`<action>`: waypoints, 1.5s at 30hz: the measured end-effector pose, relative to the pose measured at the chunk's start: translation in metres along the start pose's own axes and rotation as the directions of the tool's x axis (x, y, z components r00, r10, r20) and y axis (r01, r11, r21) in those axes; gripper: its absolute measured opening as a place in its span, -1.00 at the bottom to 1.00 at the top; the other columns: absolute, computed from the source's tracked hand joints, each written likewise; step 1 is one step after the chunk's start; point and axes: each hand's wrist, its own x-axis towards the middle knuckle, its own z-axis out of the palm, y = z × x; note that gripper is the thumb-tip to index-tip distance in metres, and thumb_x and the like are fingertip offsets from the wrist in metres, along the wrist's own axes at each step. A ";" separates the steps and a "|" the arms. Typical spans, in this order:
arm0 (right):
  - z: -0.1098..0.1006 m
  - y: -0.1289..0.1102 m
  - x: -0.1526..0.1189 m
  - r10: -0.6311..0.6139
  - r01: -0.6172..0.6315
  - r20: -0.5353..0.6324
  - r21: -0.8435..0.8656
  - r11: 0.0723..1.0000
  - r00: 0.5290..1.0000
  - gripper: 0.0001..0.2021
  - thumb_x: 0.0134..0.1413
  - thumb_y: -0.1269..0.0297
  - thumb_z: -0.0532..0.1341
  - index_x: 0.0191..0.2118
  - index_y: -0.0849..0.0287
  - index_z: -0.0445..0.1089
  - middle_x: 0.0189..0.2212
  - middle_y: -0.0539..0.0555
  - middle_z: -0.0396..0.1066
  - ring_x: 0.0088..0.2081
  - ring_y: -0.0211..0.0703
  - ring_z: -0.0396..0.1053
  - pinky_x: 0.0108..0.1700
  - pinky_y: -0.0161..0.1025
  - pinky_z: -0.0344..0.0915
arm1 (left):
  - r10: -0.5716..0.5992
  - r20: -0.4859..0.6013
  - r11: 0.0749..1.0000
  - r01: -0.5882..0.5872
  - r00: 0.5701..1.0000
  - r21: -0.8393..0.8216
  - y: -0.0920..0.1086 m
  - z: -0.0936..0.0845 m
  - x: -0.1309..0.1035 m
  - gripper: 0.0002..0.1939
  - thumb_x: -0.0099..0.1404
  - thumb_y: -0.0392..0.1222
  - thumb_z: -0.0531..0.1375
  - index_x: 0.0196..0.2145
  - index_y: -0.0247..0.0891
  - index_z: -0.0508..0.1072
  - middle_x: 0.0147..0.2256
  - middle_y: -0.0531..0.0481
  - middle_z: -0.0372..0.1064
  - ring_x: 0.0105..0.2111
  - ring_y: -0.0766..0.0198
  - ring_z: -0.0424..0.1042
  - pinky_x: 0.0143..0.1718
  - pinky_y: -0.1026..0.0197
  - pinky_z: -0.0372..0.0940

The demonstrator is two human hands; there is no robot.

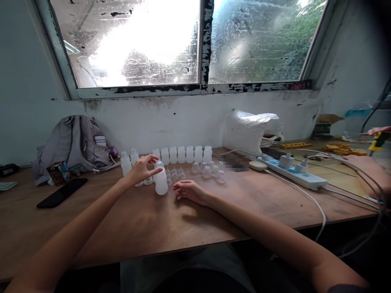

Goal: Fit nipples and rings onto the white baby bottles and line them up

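Observation:
My left hand [143, 170] has its thumb and fingers around the top of a frosted white bottle [161, 186], where a clear cap [159, 164] shows. The bottle stands nearly upright on the brown table. Just to its right, my right hand [192, 192] rests with fingers loosely bent and apart, holding nothing. Behind them is a row of similar white bottles [190, 154]. Two more bottles [126, 163] stand at the left, partly behind my left hand. Several small clear cups or caps [206, 171] lie right of centre, and others [174, 173] sit behind the held bottle.
A grey backpack [76, 140], a small carton [58, 173] and a black phone [62, 193] are at the left. To the right lie a power strip [295, 173] with cables and a white plastic bag [244, 132]. Another person's hand [380, 131] holds a yellow-black screwdriver [376, 142].

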 end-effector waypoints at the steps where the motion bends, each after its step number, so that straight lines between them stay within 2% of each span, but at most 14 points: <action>1: 0.000 0.000 0.000 0.001 -0.001 -0.003 -0.005 1.000 1.000 -0.84 -0.11 0.31 0.22 -0.37 0.30 0.37 -0.37 0.09 0.33 -0.44 -0.29 0.32 -0.35 -0.27 0.30 | 0.004 0.037 1.000 -0.005 0.999 0.026 0.001 -0.003 0.006 -0.60 0.02 0.11 0.13 -0.26 -0.21 0.34 -0.36 0.02 0.38 -0.32 0.22 0.36 -0.27 0.20 0.23; 4: 0.000 0.001 0.000 0.002 -0.002 -0.010 -0.021 1.000 1.000 -0.84 -0.12 0.31 0.23 -0.39 0.31 0.37 -0.39 0.09 0.33 -0.47 -0.31 0.31 -0.38 -0.29 0.29 | -0.026 0.064 0.989 0.016 0.998 0.145 -0.001 -0.014 0.026 -0.62 0.01 0.10 0.13 -0.33 -0.24 0.38 -0.41 0.03 0.41 -0.42 0.24 0.38 -0.28 0.21 0.20; 7: 0.002 0.000 0.000 0.011 -0.012 -0.017 -0.045 0.999 1.000 -0.84 -0.13 0.30 0.23 -0.41 0.31 0.36 -0.42 0.09 0.33 -0.51 -0.33 0.30 -0.40 -0.29 0.29 | -0.071 -0.023 0.952 0.075 0.997 0.296 -0.011 -0.027 0.048 -0.62 0.01 0.09 0.14 -0.31 -0.25 0.38 -0.37 0.03 0.42 -0.36 0.21 0.38 -0.19 0.17 0.14; 9: 0.003 0.000 0.000 0.018 -0.019 -0.019 -0.066 0.998 1.000 -0.83 -0.14 0.29 0.24 -0.42 0.31 0.36 -0.44 0.08 0.33 -0.53 -0.34 0.29 -0.42 -0.29 0.29 | -0.133 -0.086 0.918 0.155 0.987 0.365 -0.024 -0.032 0.062 -0.61 0.02 0.09 0.13 -0.29 -0.24 0.37 -0.36 0.03 0.42 -0.33 0.18 0.38 -0.15 0.13 0.10; 12: 0.005 0.000 -0.001 0.017 -0.019 -0.019 -0.100 0.995 1.000 -0.81 -0.13 0.26 0.23 -0.41 0.31 0.35 -0.46 0.07 0.32 -0.55 -0.35 0.28 -0.46 -0.32 0.28 | -0.192 -0.118 0.861 0.225 0.974 0.456 -0.047 -0.027 0.081 -0.61 0.04 0.09 0.11 -0.26 -0.24 0.36 -0.35 -0.02 0.42 -0.27 0.12 0.35 -0.13 0.07 0.06; 15: 0.006 0.000 -0.001 0.011 -0.012 -0.010 -0.135 0.991 1.000 -0.79 -0.11 0.23 0.21 -0.40 0.31 0.35 -0.47 0.06 0.31 -0.56 -0.36 0.28 -0.50 -0.34 0.28 | -0.264 -0.091 0.797 0.270 0.960 0.540 -0.067 -0.010 0.092 -0.61 0.08 0.06 0.08 -0.24 -0.27 0.36 -0.32 -0.12 0.41 -0.22 0.05 0.32 -0.10 0.00 0.00; 19: 0.006 0.001 -0.002 0.008 -0.008 0.002 -0.164 0.986 1.000 -0.77 -0.11 0.19 0.21 -0.39 0.29 0.35 -0.47 0.05 0.30 -0.57 -0.36 0.28 -0.54 -0.36 0.26 | -0.334 -0.115 0.719 0.332 0.936 0.611 -0.083 0.015 0.091 -0.64 0.12 0.01 0.05 -0.23 -0.29 0.37 -0.32 -0.21 0.40 -0.18 0.00 0.28 -0.06 -0.11 -0.12; 23: 0.007 0.001 -0.002 0.011 -0.010 0.007 -0.178 0.984 1.000 -0.76 -0.11 0.18 0.21 -0.39 0.30 0.35 -0.48 0.04 0.30 -0.58 -0.38 0.26 -0.55 -0.38 0.25 | -0.303 -0.173 0.680 0.340 0.937 0.649 -0.088 0.027 0.084 -0.66 0.16 -0.03 0.01 -0.25 -0.33 0.38 -0.33 -0.27 0.40 -0.15 -0.04 0.25 -0.05 -0.17 -0.22; 28: 0.007 0.001 -0.001 0.009 -0.004 0.023 -0.185 0.983 1.000 -0.76 -0.10 0.17 0.20 -0.39 0.30 0.35 -0.50 0.03 0.30 -0.59 -0.39 0.26 -0.56 -0.39 0.26 | -0.286 -0.176 0.671 0.328 0.942 0.664 -0.090 0.028 0.082 -0.68 0.19 -0.04 -0.02 -0.29 -0.30 0.38 -0.32 -0.27 0.40 -0.14 -0.03 0.25 -0.04 -0.19 -0.27; 32: 0.006 0.002 -0.001 0.013 -0.008 0.024 -0.194 0.981 1.000 -0.76 -0.09 0.17 0.20 -0.38 0.30 0.34 -0.52 0.03 0.31 -0.61 -0.39 0.26 -0.56 -0.39 0.27 | -0.315 -0.182 0.662 0.353 0.931 0.661 -0.092 0.027 0.082 -0.68 0.20 -0.04 -0.02 -0.28 -0.33 0.37 -0.34 -0.26 0.40 -0.14 -0.01 0.25 -0.03 -0.20 -0.26; 36: 0.006 0.002 -0.001 0.019 -0.012 0.035 -0.194 0.981 0.999 -0.76 -0.08 0.18 0.19 -0.37 0.29 0.34 -0.52 0.03 0.32 -0.60 -0.38 0.27 -0.56 -0.40 0.27 | -0.331 -0.180 0.652 0.362 0.926 0.666 -0.095 0.029 0.078 -0.62 0.24 -0.05 -0.09 -0.27 -0.38 0.36 -0.31 -0.23 0.39 -0.13 0.00 0.24 -0.02 -0.18 -0.28; 39: 0.005 0.002 -0.001 0.025 -0.016 0.041 -0.197 0.980 0.999 -0.76 -0.07 0.17 0.19 -0.37 0.29 0.35 -0.52 0.03 0.32 -0.60 -0.38 0.28 -0.55 -0.39 0.27 | -0.341 -0.198 0.645 0.382 0.919 0.662 -0.098 0.030 0.076 -0.66 0.22 -0.09 -0.07 -0.18 -0.37 0.31 -0.32 -0.27 0.39 -0.14 -0.02 0.25 -0.03 -0.19 -0.25; 42: 0.005 0.002 -0.001 0.024 -0.014 0.044 -0.201 0.980 0.999 -0.76 -0.06 0.17 0.18 -0.37 0.29 0.35 -0.51 0.03 0.32 -0.59 -0.37 0.29 -0.55 -0.39 0.28 | -0.323 -0.182 0.648 0.357 0.929 0.673 -0.100 0.030 0.076 -0.66 0.22 -0.14 -0.06 -0.10 -0.35 0.24 -0.32 -0.27 0.40 -0.14 -0.04 0.25 -0.04 -0.21 -0.27; 45: 0.006 0.002 -0.002 0.027 -0.019 0.041 -0.201 0.980 0.999 -0.75 -0.06 0.17 0.18 -0.36 0.29 0.35 -0.52 0.04 0.32 -0.59 -0.36 0.29 -0.54 -0.38 0.28 | -0.314 -0.147 0.650 0.326 0.938 0.687 -0.100 0.030 0.078 -0.69 0.23 -0.17 -0.08 -0.13 -0.33 0.26 -0.31 -0.28 0.39 -0.13 -0.06 0.22 -0.05 -0.21 -0.30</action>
